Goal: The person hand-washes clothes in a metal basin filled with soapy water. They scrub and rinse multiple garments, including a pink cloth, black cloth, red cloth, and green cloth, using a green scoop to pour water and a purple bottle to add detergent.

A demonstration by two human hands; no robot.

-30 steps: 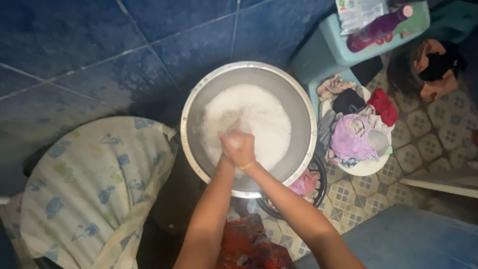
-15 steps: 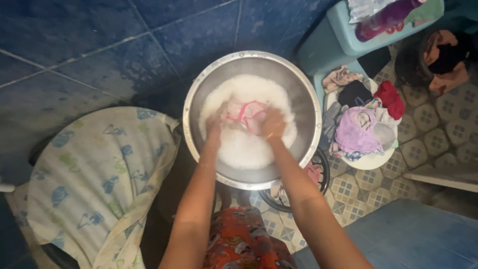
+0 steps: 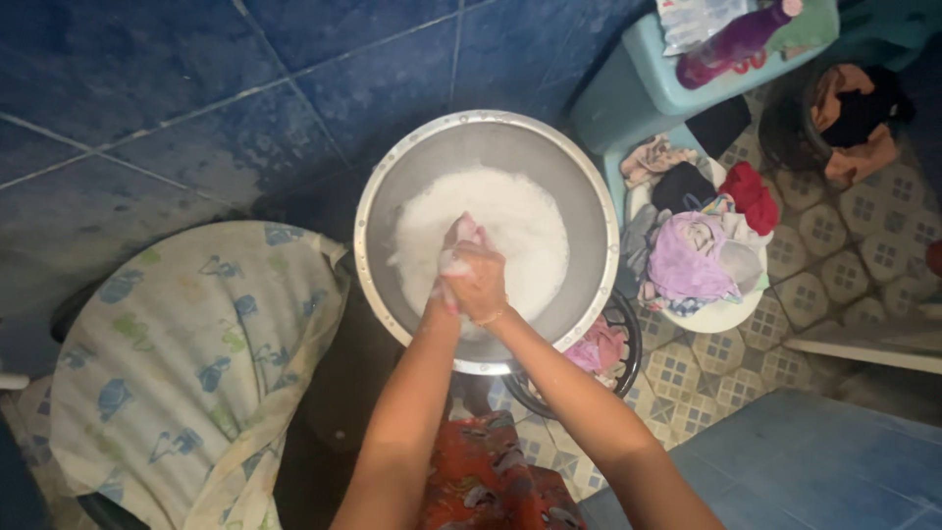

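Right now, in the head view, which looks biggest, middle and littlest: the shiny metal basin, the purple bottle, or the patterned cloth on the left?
1. Patterned cloth, though it may lie nearer the camera.
2. Metal basin.
3. Purple bottle, clearly littlest.

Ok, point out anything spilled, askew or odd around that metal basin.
Nothing stands out. The metal basin sits level with foam inside its rim, both hands clasped together over it. The clothes heaped in the white tub beside it are jumbled but contained.
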